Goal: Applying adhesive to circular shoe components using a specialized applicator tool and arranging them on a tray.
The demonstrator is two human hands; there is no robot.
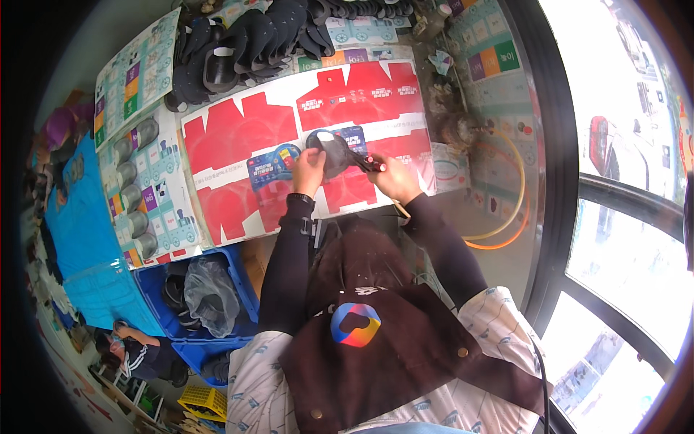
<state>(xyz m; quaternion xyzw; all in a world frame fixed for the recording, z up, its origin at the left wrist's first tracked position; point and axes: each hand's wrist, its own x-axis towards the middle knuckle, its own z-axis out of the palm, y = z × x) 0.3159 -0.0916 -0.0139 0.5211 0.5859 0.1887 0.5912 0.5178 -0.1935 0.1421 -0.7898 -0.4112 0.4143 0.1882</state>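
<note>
My left hand (309, 172) pinches the left edge of a dark grey, cupped shoe part (335, 160), which has a white patch at its top. Closed around a dark tool with red ends (374, 165) is my right hand (395, 181). The tool points left at the shoe part; whether they touch I cannot tell, and its exact kind is unclear. Both hands are over a table covered with red and white printed cardboard sheets (246, 134). Under the left hand's side lies a blue printed patch (269, 170).
A row of black curved shoe parts (267, 36) is heaped at the table's far edge. Several grey cupped pieces (131, 197) line the left side. Blue crates (246, 289) stand below left, one with a clear plastic bag (211, 296). Yellow and orange hoses (522, 195) curve at right. Another person (141, 354) is at lower left.
</note>
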